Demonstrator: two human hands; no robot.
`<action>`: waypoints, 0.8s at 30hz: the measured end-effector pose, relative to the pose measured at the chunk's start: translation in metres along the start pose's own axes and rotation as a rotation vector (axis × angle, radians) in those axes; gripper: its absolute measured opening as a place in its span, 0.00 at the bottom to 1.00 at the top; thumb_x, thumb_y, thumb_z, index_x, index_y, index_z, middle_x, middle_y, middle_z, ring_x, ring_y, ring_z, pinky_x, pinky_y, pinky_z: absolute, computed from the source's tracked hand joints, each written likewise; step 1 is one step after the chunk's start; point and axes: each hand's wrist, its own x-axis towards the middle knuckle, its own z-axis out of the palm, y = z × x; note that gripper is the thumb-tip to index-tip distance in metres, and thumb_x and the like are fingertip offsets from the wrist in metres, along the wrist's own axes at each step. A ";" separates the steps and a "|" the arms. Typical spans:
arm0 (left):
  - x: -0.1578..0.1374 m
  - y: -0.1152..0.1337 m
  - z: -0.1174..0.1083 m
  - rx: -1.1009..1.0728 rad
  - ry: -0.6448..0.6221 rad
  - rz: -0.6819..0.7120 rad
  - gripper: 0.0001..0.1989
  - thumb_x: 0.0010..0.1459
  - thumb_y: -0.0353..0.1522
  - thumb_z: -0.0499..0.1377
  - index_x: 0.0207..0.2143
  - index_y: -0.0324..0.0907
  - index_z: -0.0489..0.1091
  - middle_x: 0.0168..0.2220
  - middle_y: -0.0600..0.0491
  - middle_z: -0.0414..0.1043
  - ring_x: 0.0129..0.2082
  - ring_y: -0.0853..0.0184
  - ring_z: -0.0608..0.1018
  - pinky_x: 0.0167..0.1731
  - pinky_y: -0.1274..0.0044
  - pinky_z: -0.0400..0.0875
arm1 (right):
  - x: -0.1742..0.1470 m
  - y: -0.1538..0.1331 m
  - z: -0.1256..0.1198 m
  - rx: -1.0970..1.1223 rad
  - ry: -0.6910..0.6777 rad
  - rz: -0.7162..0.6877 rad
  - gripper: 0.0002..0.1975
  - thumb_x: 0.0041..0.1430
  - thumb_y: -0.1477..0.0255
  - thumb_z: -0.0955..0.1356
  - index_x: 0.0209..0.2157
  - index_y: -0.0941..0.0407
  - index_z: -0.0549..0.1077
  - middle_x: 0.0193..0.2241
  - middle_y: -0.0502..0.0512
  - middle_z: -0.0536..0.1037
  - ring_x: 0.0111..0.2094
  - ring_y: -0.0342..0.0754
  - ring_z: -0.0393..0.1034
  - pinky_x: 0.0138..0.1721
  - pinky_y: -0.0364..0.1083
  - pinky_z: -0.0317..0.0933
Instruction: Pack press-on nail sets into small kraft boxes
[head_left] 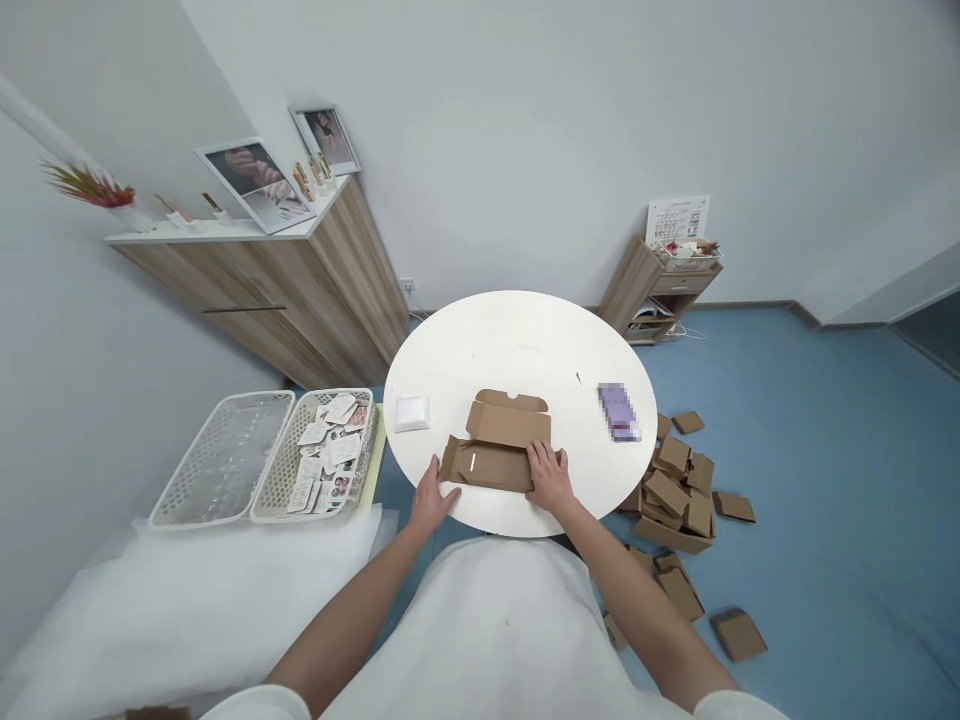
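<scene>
A brown cardboard mailer box (495, 466) lies unfolded on the round white table (517, 335), its lid panel (510, 422) tilted up at the far side. A small white strip shows on its base. At the box's left front corner is my left hand (433, 500), thumb and fingers apart, touching the edge without closing round it. My right hand (550, 480) is on the right end of the box, fingers bent over the side panel and thumb near the front edge. That hand covers part of the right flap.
On the table lie a white square packet (412, 413) at left and a pixelated purple item (619, 412) at right. White baskets (262, 480), one with packets (330, 450), stand at left. Folded cardboard boxes (675, 490) are piled on the floor at right. A wooden cabinet (300, 300) stands behind.
</scene>
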 end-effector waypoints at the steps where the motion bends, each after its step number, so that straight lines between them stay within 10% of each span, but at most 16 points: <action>1: 0.004 0.001 0.000 -0.068 -0.001 -0.016 0.40 0.48 0.36 0.57 0.59 0.38 0.40 0.56 0.43 0.55 0.54 0.59 0.63 0.49 0.71 0.60 | 0.001 -0.002 0.001 0.002 -0.003 -0.005 0.45 0.39 0.69 0.68 0.58 0.58 0.44 0.59 0.63 0.48 0.60 0.57 0.34 0.55 0.59 0.28; 13: 0.025 0.020 0.004 -0.388 -0.017 -0.116 0.18 0.49 0.30 0.54 0.45 0.39 0.66 0.40 0.50 0.72 0.31 0.69 0.74 0.34 0.77 0.68 | 0.004 -0.010 0.000 0.057 -0.083 0.026 0.49 0.35 0.69 0.70 0.57 0.59 0.43 0.58 0.64 0.48 0.59 0.59 0.35 0.52 0.56 0.39; 24: 0.011 0.045 0.006 -0.295 -0.047 -0.008 0.28 0.47 0.43 0.56 0.49 0.40 0.62 0.41 0.46 0.68 0.34 0.65 0.72 0.34 0.76 0.65 | 0.003 -0.014 -0.002 0.038 -0.191 0.033 0.57 0.34 0.65 0.71 0.59 0.59 0.33 0.61 0.61 0.37 0.60 0.57 0.27 0.52 0.55 0.42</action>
